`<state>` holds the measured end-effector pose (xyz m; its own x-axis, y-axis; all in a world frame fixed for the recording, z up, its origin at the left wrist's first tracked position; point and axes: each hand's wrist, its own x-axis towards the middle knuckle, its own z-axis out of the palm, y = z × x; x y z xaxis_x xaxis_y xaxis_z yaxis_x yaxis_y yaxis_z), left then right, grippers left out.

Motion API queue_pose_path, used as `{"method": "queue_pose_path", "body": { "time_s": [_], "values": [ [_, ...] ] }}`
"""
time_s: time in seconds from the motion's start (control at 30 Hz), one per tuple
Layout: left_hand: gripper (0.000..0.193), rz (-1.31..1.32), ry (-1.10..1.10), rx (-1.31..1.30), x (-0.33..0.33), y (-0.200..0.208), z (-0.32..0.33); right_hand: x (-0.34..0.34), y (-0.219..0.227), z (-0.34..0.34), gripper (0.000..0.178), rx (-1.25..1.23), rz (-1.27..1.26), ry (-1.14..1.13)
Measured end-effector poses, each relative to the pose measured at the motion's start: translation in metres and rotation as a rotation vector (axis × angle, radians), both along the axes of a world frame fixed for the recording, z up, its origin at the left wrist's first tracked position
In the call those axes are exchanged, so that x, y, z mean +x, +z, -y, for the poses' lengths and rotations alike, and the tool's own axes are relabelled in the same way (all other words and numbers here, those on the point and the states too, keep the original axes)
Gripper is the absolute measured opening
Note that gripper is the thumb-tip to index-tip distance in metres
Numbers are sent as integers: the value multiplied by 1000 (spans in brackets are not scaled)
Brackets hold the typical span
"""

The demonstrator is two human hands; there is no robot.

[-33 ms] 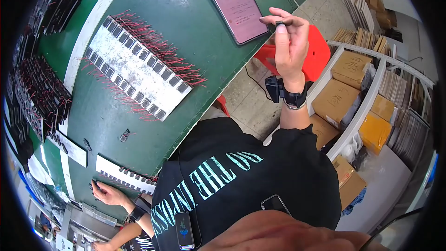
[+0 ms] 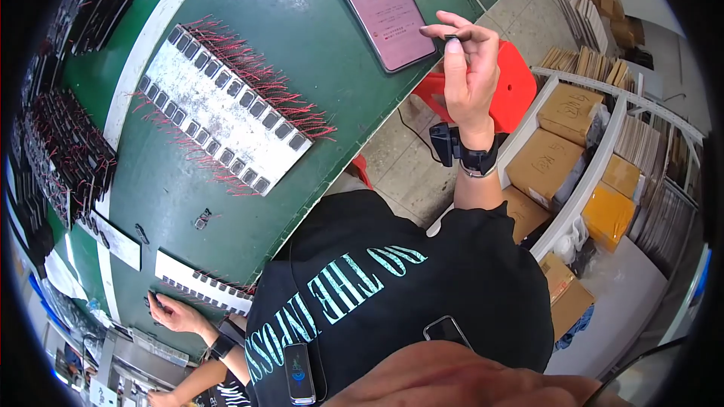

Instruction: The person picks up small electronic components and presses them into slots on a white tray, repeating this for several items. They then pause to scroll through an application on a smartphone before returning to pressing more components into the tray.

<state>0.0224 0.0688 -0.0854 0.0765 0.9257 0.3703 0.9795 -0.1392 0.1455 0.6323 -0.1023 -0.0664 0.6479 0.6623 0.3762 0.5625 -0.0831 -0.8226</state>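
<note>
My right hand (image 2: 471, 68) is raised beside the phone, at the table's edge. Its thumb and fingers pinch a small black part (image 2: 452, 37), seen almost edge-on. Down at the lower left, my left hand (image 2: 177, 313) rests over the table, fingertips together at a small black piece (image 2: 153, 300) that they partly cover. Near it lies a white strip (image 2: 177, 266) lined with small dark parts. A larger white board (image 2: 219, 109) carries two rows of small black speaker-like parts with red wires hanging out over both long sides.
A phone (image 2: 385, 15) with a lit pink screen lies on the green table (image 2: 302, 53). A loose wired part (image 2: 202, 219) sits alone. Stacks of wired parts (image 2: 68, 158) stand far left. At right are a red stool (image 2: 513, 79) and shelved cartons (image 2: 547, 162). A co-worker's arm (image 2: 200, 384) shows below.
My right hand has shifted very slightly left, still pinching the small black part. The co-worker's arm at the bottom has moved a little. My left hand looks unmoved.
</note>
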Motion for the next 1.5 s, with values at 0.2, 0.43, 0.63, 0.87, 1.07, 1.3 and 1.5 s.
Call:
{"method": "queue_pose_path", "body": {
  "time_s": [0.2,0.43,0.63,0.87,1.07,1.3,1.5],
  "values": [
    [29,6,-9,9,3,1,0,-1,3,-5,11,-99,-30,-35],
    [28,40,-10,3,1,1,1,4,7,-15,16,-93,23,14],
    [27,74,-16,4,4,2,3,14,12,-29,18,-178,111,32],
    [27,80,-14,-3,8,2,0,42,17,-58,17,-341,120,126],
    [27,78,-26,5,6,1,1,53,17,-74,20,-220,89,86],
    [28,70,1,-9,6,2,3,57,19,-72,21,-237,-6,113],
    [27,23,-40,8,7,3,1,72,15,-82,21,-224,264,269]
  ]
}}
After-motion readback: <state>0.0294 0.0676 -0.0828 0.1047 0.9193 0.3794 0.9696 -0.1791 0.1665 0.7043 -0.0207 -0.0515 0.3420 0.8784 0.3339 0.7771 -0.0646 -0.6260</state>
